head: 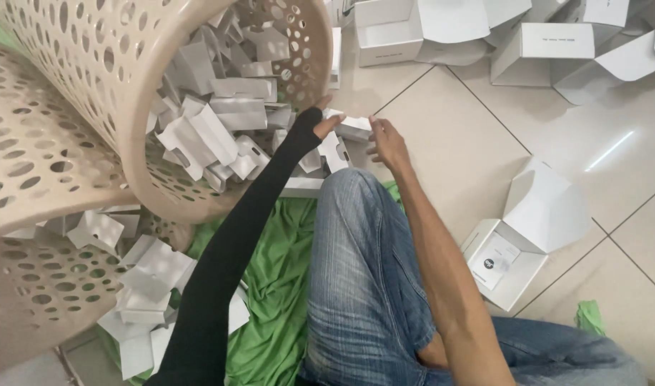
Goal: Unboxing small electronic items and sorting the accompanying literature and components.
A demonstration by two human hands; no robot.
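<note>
My left hand (326, 123), its arm in a black sleeve, and my right hand (386, 143) both hold a small folded white cardboard insert (354, 128) just beyond my raised knee in blue jeans (356, 236). The insert sits at the mouth of a tipped beige perforated basket (91, 50) filled with several similar white inserts (213, 121).
A second beige perforated basket (27, 286) with more white inserts lies at lower left. Green cloth (270, 286) covers the floor under me. An open white box (517, 236) rests on the tiles at right; several open white boxes (542, 43) are stacked at the top.
</note>
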